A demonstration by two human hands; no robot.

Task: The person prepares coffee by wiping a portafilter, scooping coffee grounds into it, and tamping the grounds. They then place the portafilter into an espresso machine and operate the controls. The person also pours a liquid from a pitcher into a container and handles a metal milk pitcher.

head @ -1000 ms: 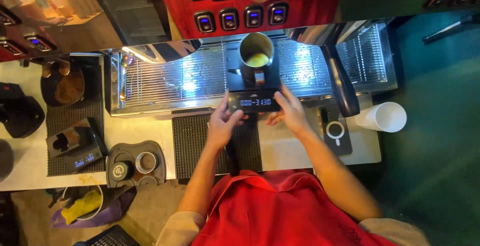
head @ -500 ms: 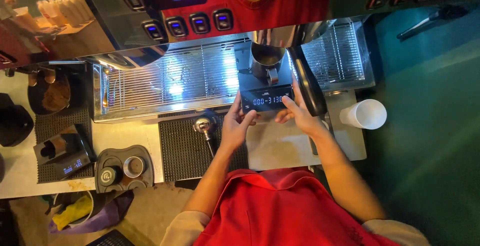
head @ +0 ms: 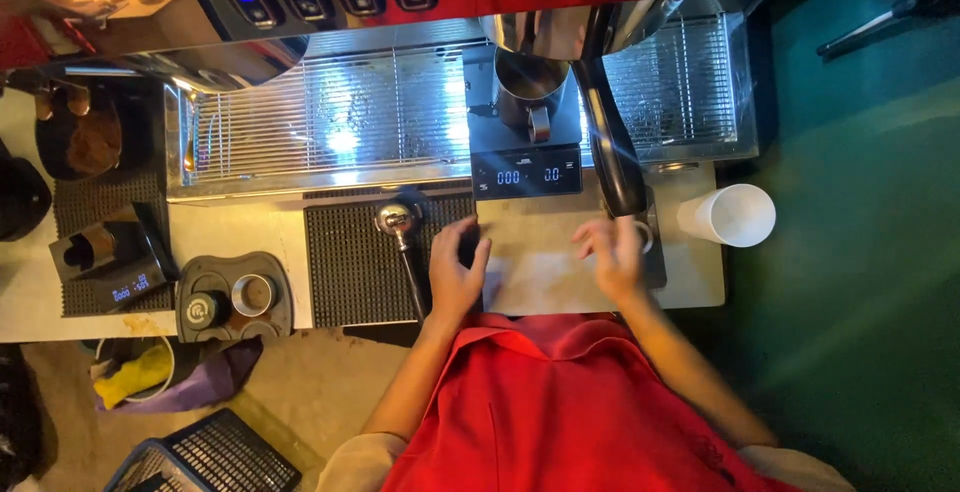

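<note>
Left hand (head: 455, 272): fingers loosely curled, empty, resting at the right edge of the black ribbed rubber mat (head: 360, 257), centre frame. Right hand (head: 612, 254): motion-blurred, fingers spread, nothing visibly held, over the pale tabletop (head: 545, 267) just below the long black lever handle (head: 612, 142).

Metal portafilter with black handle (head: 402, 232) lies on the mat, just left of the left hand.

Black digital scale with lit display (head: 525, 167) sits above both hands on the steel drip tray grille (head: 340, 122); steel milk pitcher (head: 527, 87) stands on it.

White paper cup (head: 735, 215) lies on its side at right, apart from the right hand. Black tamper station (head: 232, 297) at lower left. Small black grinder scale (head: 105, 267) far left.
</note>
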